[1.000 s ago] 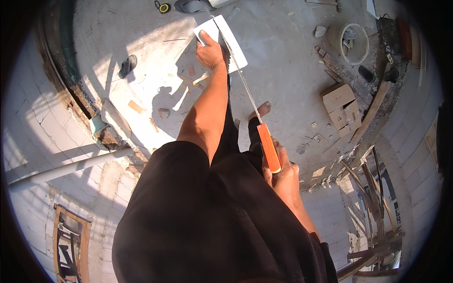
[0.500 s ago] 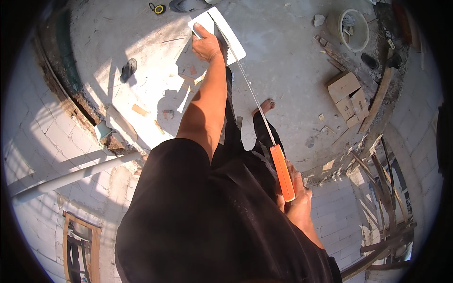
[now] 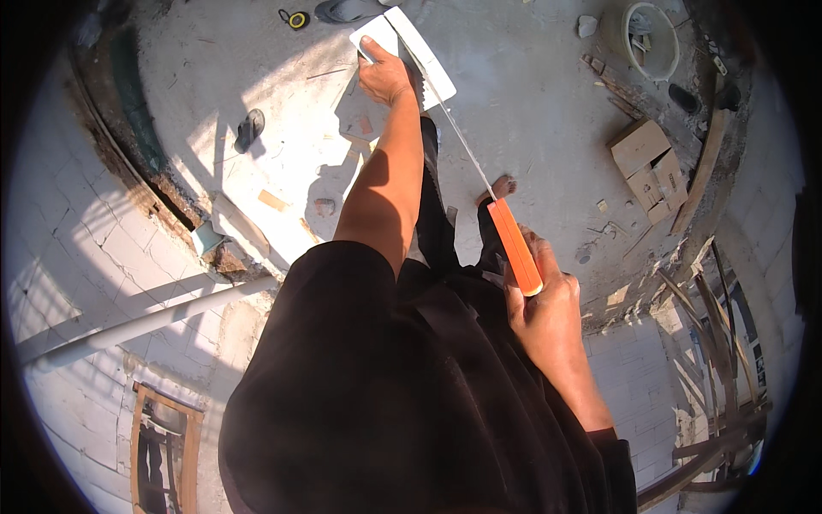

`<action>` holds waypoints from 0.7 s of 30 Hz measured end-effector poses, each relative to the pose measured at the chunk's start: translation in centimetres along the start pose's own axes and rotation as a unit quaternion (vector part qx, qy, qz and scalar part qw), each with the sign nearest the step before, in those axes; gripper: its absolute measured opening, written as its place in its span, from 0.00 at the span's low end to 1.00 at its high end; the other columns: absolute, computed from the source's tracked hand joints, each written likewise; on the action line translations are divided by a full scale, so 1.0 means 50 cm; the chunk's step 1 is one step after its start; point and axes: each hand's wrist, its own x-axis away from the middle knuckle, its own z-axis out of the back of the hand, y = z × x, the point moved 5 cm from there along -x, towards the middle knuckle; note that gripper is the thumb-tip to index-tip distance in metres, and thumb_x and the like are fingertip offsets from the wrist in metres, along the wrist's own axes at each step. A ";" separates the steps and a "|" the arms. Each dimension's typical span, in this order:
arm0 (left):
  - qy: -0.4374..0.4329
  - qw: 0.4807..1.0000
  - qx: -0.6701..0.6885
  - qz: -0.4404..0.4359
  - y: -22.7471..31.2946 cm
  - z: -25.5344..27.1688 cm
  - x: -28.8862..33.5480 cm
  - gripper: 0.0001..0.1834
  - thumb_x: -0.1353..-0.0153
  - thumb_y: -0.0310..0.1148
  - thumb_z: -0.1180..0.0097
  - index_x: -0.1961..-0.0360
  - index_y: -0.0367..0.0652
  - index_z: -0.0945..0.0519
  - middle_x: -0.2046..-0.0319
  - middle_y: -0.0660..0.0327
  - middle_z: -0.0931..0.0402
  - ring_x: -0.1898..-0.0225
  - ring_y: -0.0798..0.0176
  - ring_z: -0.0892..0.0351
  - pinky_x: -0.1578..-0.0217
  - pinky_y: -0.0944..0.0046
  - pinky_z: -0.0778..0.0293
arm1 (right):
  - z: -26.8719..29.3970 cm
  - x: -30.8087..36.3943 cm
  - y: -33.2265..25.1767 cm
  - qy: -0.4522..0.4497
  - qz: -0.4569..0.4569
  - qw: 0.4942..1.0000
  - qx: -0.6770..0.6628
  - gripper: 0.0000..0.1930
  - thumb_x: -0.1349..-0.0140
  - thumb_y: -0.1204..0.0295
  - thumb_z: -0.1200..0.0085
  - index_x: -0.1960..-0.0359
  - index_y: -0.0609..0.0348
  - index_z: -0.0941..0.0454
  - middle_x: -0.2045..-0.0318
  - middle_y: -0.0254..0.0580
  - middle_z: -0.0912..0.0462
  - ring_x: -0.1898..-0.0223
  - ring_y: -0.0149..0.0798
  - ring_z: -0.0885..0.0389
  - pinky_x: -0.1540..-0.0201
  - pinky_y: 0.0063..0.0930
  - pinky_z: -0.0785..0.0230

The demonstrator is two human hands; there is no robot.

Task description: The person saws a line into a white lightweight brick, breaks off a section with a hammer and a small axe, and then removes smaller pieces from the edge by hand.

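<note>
My left hand (image 3: 385, 77) is closed on the left part of a white building block (image 3: 425, 62), thumb on its top face. A long cut divides the block's top, and the thin blade of a handsaw lies in that line. How deep the cut goes is hidden. Wrapped round the saw's orange handle (image 3: 515, 247) is my right hand (image 3: 552, 300), held close to my body on the right. Between handle and block the blade slants up and to the left, with pale dust along it. My bare foot (image 3: 505, 187) shows beside the blade.
At the far right stands a pale bucket (image 3: 674, 60) with scraps in it. A cardboard box (image 3: 651, 171) lies near wooden planks (image 3: 702, 176) on the right. A dark slipper (image 3: 249, 131) and a yellow tape measure (image 3: 298, 20) are on the dusty floor at left.
My right hand has pushed the saw forward, so less blade shows between handle and block. My left hand keeps its grip on the block. The whole view has shifted slightly.
</note>
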 end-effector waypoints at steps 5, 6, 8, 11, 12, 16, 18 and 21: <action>-0.044 0.999 -0.005 0.017 0.004 0.013 0.021 0.43 0.29 0.66 0.60 0.51 0.29 0.15 0.63 0.35 0.15 0.59 0.32 0.14 0.58 0.39 0.20 | -0.018 0.068 0.004 -0.006 -0.053 0.999 -0.008 0.29 0.40 0.84 0.43 0.35 0.67 0.33 0.58 0.63 0.15 0.59 0.62 0.13 0.56 0.45 0.19; -0.041 0.999 0.027 -0.015 0.020 0.008 0.024 0.43 0.30 0.66 0.60 0.51 0.29 0.15 0.63 0.35 0.15 0.59 0.32 0.14 0.58 0.38 0.20 | -0.012 0.091 0.005 0.013 -0.028 1.000 -0.005 0.28 0.39 0.84 0.43 0.35 0.66 0.32 0.61 0.63 0.15 0.60 0.63 0.14 0.58 0.45 0.20; -0.054 0.998 -0.021 0.034 0.032 0.008 0.024 0.43 0.30 0.66 0.58 0.52 0.30 0.15 0.61 0.35 0.15 0.58 0.30 0.15 0.57 0.39 0.20 | -0.004 0.118 0.005 0.054 0.006 0.998 -0.001 0.26 0.37 0.81 0.43 0.36 0.66 0.31 0.64 0.64 0.15 0.61 0.65 0.15 0.60 0.47 0.20; -0.053 0.998 0.005 0.037 0.045 0.014 0.005 0.44 0.30 0.66 0.59 0.51 0.28 0.16 0.60 0.35 0.16 0.57 0.31 0.15 0.55 0.40 0.21 | -0.037 -0.023 -0.003 0.042 0.004 0.999 0.011 0.23 0.34 0.78 0.45 0.37 0.65 0.30 0.61 0.64 0.14 0.60 0.66 0.15 0.58 0.47 0.19; -0.069 0.996 0.018 0.049 0.050 0.022 0.008 0.43 0.30 0.66 0.59 0.50 0.29 0.16 0.59 0.35 0.16 0.56 0.32 0.15 0.54 0.41 0.21 | -0.042 -0.046 -0.021 0.026 0.012 1.000 0.002 0.22 0.32 0.77 0.47 0.37 0.65 0.30 0.62 0.65 0.15 0.60 0.67 0.16 0.59 0.49 0.20; -0.043 0.995 0.001 0.093 -0.026 0.002 0.014 0.41 0.31 0.67 0.60 0.50 0.38 0.13 0.61 0.44 0.13 0.54 0.38 0.14 0.52 0.43 0.21 | -0.037 -0.012 0.003 0.053 0.014 0.998 0.034 0.22 0.35 0.80 0.47 0.39 0.68 0.28 0.69 0.59 0.16 0.68 0.47 0.11 0.61 0.35 0.23; -0.001 0.996 0.085 0.035 -0.036 -0.026 0.018 0.39 0.30 0.66 0.60 0.49 0.40 0.14 0.62 0.45 0.13 0.55 0.37 0.14 0.50 0.44 0.21 | 0.001 0.075 0.035 0.050 0.002 0.998 0.027 0.26 0.36 0.76 0.45 0.35 0.67 0.29 0.67 0.53 0.14 0.68 0.46 0.11 0.60 0.35 0.21; -0.069 0.992 0.004 0.106 0.045 -0.008 0.033 0.40 0.29 0.65 0.60 0.44 0.35 0.18 0.56 0.39 0.15 0.49 0.35 0.18 0.44 0.43 0.25 | 0.078 0.295 0.123 0.059 -0.078 0.995 0.019 0.28 0.35 0.67 0.43 0.37 0.71 0.28 0.69 0.44 0.14 0.75 0.34 0.15 0.68 0.26 0.24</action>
